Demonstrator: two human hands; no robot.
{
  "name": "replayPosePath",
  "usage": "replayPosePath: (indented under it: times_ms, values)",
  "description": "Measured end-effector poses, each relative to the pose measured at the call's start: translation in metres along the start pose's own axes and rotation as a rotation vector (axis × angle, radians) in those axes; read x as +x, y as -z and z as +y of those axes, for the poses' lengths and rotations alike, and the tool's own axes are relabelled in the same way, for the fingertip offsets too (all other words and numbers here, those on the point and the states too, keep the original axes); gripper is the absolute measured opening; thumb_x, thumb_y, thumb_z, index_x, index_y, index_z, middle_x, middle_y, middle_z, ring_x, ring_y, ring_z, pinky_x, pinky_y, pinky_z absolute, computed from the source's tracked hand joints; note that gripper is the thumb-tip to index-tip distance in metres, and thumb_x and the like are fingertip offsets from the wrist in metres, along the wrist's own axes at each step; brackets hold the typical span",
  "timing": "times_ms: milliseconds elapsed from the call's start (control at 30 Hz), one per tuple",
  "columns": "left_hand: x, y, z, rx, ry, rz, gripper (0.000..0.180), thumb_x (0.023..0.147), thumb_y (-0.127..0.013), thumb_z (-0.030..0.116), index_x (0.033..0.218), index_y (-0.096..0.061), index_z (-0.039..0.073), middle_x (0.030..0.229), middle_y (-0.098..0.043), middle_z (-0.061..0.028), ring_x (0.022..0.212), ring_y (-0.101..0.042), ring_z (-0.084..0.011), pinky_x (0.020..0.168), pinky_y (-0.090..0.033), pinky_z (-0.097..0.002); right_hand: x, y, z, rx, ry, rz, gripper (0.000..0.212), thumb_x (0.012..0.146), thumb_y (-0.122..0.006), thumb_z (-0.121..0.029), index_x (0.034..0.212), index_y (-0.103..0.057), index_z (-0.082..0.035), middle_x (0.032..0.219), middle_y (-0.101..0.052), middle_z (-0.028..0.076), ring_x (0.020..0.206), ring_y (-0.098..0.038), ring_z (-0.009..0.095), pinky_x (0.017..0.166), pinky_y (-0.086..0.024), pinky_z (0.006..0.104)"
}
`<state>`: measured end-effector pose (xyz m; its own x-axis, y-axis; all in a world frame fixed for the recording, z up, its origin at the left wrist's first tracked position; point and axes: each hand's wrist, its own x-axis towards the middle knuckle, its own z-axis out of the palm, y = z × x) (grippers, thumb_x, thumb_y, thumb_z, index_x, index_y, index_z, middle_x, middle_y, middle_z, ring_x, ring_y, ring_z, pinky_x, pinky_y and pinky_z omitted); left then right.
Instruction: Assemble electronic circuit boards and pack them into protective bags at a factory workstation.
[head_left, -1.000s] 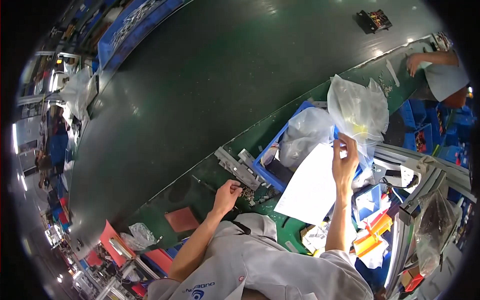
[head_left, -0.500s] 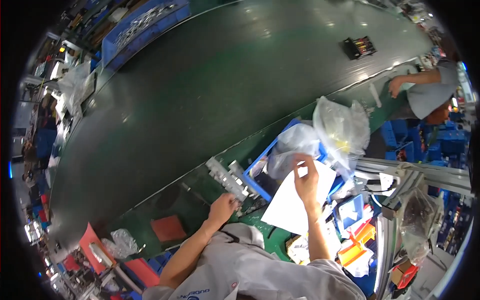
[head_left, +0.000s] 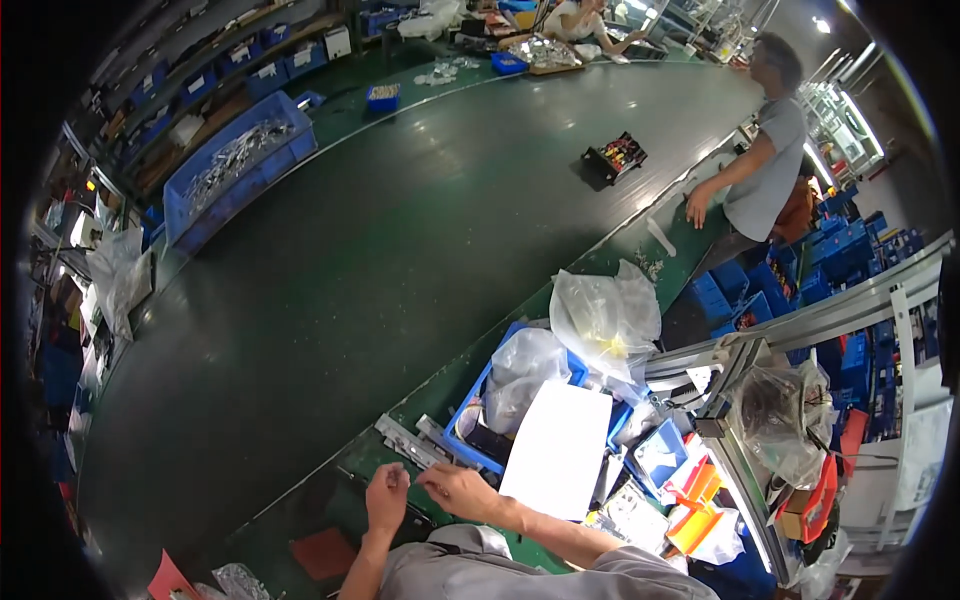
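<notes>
My left hand point(head_left: 387, 497) is held up near the belt's near edge, its fingers curled together. Close beside it is my right hand point(head_left: 458, 490), thumb and fingertips pinched and pointing toward the left one. Anything between the fingers is too small to make out. Just beyond both hands lies a silver metal fixture point(head_left: 402, 439), partly hidden by the right hand. To the right, a white sheet point(head_left: 560, 450) slants against a blue bin point(head_left: 459, 416) that holds clear plastic bags point(head_left: 530, 365).
A wide dark conveyor belt point(head_left: 330, 290) curves ahead, carrying a black box of coloured parts point(head_left: 615, 157). Another person point(head_left: 770, 150) stands at its right edge. A blue crate point(head_left: 185, 215) of metal pieces sits far left. An aluminium frame point(head_left: 800, 328) and orange trays point(head_left: 700, 510) are at right.
My right hand has left the white sheet and come left beside my left hand. My left hand has lifted off the fixture's end. The view has tilted up, showing more of the far side.
</notes>
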<state>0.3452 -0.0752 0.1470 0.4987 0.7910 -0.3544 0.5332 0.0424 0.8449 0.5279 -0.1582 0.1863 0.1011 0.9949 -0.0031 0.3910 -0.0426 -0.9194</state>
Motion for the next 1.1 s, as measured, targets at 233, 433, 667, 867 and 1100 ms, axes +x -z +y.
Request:
replayPosePath:
  times_ms: [233,433,667,867,1100]
  values:
    - [-0.017,-0.055,0.175,-0.289,-0.363,-0.184,0.026,0.098,-0.063,0.012,0.121,-0.06,0.0,0.107,-0.068,-0.0119,0.096,-0.067,-0.0184,0.084,-0.053,-0.0319,0.044,-0.041,-0.021,-0.088,-0.019,-0.303,0.021,0.091,-0.057,-0.016,0.108,-0.056,-0.003,0.104,-0.064,0.018,0.096,-0.065,0.037,0.082,-0.054,0.0465]
    - [-0.03,-0.079,0.187,-0.859,0.038,-0.75,0.029,0.103,-0.056,0.012,0.127,-0.056,-0.003,0.115,-0.066,-0.0122,0.108,-0.065,-0.02,0.098,-0.052,-0.0339,0.077,-0.033,-0.042,0.036,0.129,-0.137,0.017,0.092,-0.058,-0.015,0.106,-0.063,-0.006,0.102,-0.067,0.016,0.088,-0.067,0.035,0.075,-0.055,0.0446]
    - [-0.025,-0.059,0.158,-1.005,0.182,-0.862,0.033,0.106,-0.046,0.01,0.136,-0.046,-0.003,0.143,-0.051,-0.0166,0.137,-0.048,-0.0275,0.115,-0.037,-0.0406,0.079,-0.008,-0.002,0.731,-0.25,-0.126,0.024,0.098,-0.061,-0.017,0.114,-0.066,-0.001,0.093,-0.067,0.003,0.079,-0.064,0.01,0.066,-0.051,0.0248]
    - [-0.037,-0.065,0.16,-1.048,0.283,-0.913,0.039,0.106,-0.044,0.009,0.143,-0.039,-0.002,0.15,-0.045,-0.0163,0.142,-0.041,-0.026,0.119,-0.032,-0.0374,0.094,0.015,0.022,1.156,-0.431,0.105,0.027,0.101,-0.059,-0.017,0.121,-0.065,-0.001,0.089,-0.068,0.004,0.072,-0.06,0.008,0.061,-0.046,0.0206]
    - [-0.029,-0.059,0.139,-0.886,0.351,-0.866,0.044,0.102,-0.051,0.008,0.143,-0.039,-0.004,0.144,-0.052,-0.0174,0.136,-0.048,-0.0251,0.116,-0.036,-0.0375,0.107,0.083,0.044,1.082,-0.426,0.35,0.023,0.1,-0.059,-0.015,0.118,-0.067,-0.002,0.084,-0.067,0.004,0.067,-0.058,0.009,0.059,-0.044,0.0212]
